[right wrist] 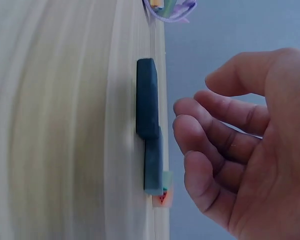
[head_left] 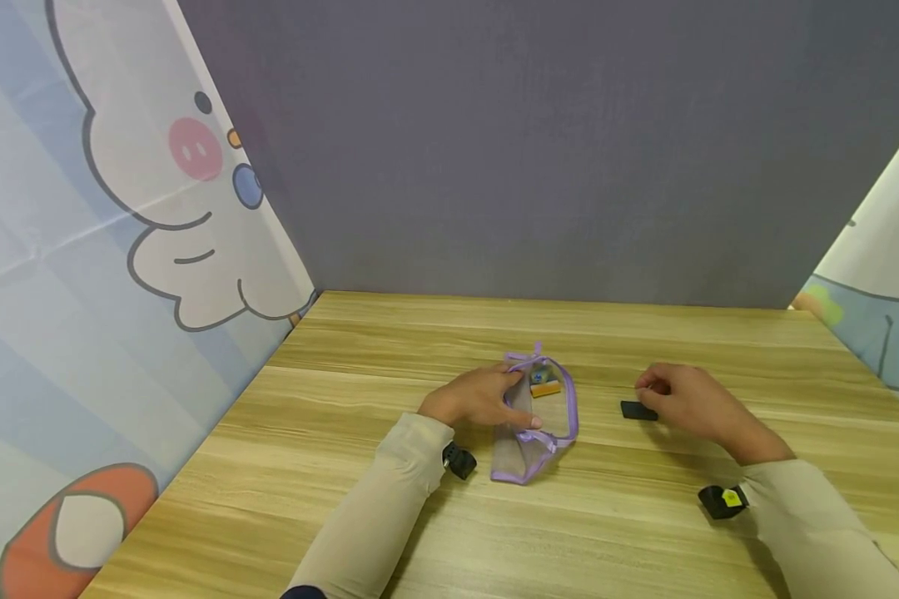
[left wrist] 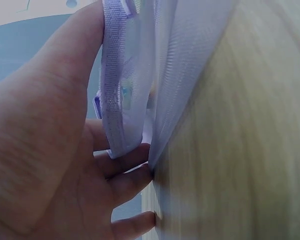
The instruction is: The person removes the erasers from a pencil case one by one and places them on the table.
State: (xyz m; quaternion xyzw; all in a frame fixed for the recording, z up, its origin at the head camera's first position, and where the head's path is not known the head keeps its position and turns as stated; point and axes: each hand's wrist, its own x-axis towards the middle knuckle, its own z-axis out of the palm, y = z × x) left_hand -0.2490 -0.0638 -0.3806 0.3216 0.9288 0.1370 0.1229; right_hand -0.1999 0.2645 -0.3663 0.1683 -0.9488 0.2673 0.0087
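Observation:
A mesh pouch with purple trim [head_left: 520, 466] lies on the table, its mouth spread wide. My left hand [head_left: 483, 398] holds its rim, thumb along the edge. In the left wrist view, the left fingers [left wrist: 132, 182] touch the mesh. Inside the pouch are an orange-yellow block [head_left: 545, 388] and a small blue-green piece [head_left: 540, 377]. My right hand [head_left: 685, 403] hovers over a flat black block [head_left: 638, 410], fingers loosely curled around nothing. The right wrist view shows that dark block [right wrist: 147, 97] with a second dark block [right wrist: 153, 167] behind it.
Beyond the dark blocks, a small pale pink and green piece with red marks [right wrist: 163, 192] shows in the right wrist view. A grey panel [head_left: 539, 166] rises at the table's back edge. Cartoon-printed cloth [head_left: 60, 333] hangs along the left side.

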